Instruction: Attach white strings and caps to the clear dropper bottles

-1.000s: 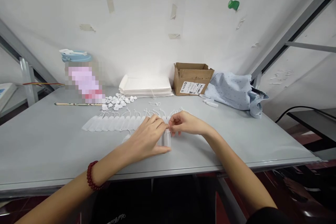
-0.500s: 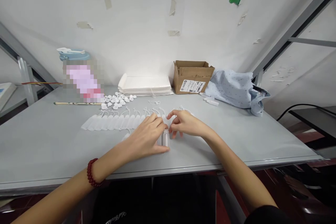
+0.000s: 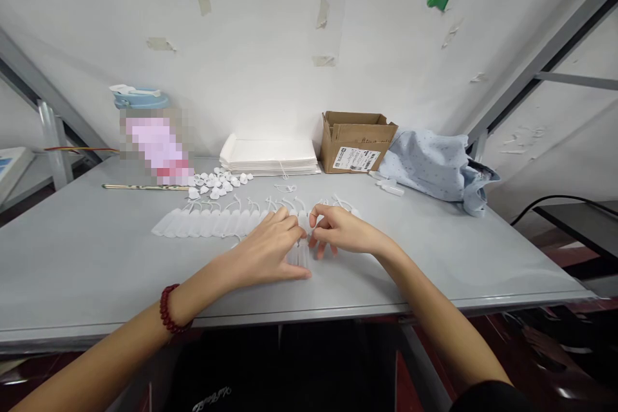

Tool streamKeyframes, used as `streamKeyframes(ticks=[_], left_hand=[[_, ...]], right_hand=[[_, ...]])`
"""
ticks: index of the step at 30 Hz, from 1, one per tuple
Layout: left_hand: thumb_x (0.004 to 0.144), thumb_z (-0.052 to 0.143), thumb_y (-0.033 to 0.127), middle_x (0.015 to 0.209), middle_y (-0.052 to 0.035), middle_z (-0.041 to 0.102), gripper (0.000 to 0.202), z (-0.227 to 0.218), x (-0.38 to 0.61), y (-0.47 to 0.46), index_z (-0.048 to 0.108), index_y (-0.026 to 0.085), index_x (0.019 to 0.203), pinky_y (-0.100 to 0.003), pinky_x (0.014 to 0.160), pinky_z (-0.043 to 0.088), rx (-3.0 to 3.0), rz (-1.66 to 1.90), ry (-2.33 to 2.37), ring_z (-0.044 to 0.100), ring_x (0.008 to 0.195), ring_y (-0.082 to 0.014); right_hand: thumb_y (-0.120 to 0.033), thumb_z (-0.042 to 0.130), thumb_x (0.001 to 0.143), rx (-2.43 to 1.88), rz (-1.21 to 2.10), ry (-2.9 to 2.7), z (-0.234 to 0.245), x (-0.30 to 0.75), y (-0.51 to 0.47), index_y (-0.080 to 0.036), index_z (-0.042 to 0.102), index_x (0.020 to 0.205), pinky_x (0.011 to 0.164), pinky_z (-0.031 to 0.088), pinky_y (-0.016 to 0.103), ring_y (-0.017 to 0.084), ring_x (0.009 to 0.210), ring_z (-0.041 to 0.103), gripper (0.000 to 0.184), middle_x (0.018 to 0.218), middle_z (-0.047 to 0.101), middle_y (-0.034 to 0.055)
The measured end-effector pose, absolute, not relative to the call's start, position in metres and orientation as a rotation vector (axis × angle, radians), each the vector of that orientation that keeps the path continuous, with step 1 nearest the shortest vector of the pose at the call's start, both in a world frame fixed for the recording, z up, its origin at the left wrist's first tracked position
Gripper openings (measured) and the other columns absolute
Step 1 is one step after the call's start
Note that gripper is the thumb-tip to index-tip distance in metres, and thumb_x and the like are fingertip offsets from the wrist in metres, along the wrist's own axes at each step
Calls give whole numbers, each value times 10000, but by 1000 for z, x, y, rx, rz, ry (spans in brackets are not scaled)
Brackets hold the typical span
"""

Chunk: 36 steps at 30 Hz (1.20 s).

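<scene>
Small translucent plastic bottles [image 3: 302,257] lie near the middle of the table under my left hand [image 3: 273,241]. That hand's fingers curl over their upper ends while its thumb stretches along the lower ends, gripping them from above. My right hand [image 3: 340,228] hovers just beside the bottle tops, fingers bent and apart, with nothing visible in them. Behind my left hand, a row of similar white bottles [image 3: 207,223] with thin cord loops [image 3: 234,201] lies side by side. Part of that row is hidden by my hands.
Loose white caps [image 3: 215,183] lie heaped at the back left, by a thin patterned stick [image 3: 145,187]. Along the wall are a white paper stack [image 3: 275,158], a cardboard box [image 3: 357,141] and a light blue cloth [image 3: 425,164]. Another small bottle [image 3: 392,190] lies before the cloth.
My view has shifted slightly. My right fingers are a little nearer the bottle tops, and the bottle beside my left thumb appears drawn slightly left, closer under that hand.
</scene>
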State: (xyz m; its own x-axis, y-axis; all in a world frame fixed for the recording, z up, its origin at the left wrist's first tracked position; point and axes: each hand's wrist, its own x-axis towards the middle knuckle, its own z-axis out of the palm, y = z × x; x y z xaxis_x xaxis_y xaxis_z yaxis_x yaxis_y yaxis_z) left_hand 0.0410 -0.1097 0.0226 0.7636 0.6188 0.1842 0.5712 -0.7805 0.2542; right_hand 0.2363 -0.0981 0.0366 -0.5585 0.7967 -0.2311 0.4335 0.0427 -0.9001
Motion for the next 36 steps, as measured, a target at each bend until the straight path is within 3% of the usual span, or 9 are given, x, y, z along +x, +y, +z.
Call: streamKeyframes(ticks=[19, 36], left_hand=[[722, 700, 507, 841, -54, 536, 395, 22, 38, -110, 635, 170, 917, -335, 718, 363, 2761, 357, 963, 430, 855, -230], [733, 680, 527, 872, -70, 554, 482, 28, 31, -112, 636, 151, 1031, -347, 759, 365, 2730, 329, 1013, 431, 889, -245]], right_hand=[[-96, 460, 765, -1227, 1508, -2026, 34, 234, -97, -207, 398, 831, 424, 436, 191, 137, 575, 655, 144, 696, 660, -1], [-93, 438, 766, -1243, 1536, -2035, 35, 236, -97, -199, 406, 832, 440, 457, 196, 137, 588, 659, 129, 708, 659, 11]])
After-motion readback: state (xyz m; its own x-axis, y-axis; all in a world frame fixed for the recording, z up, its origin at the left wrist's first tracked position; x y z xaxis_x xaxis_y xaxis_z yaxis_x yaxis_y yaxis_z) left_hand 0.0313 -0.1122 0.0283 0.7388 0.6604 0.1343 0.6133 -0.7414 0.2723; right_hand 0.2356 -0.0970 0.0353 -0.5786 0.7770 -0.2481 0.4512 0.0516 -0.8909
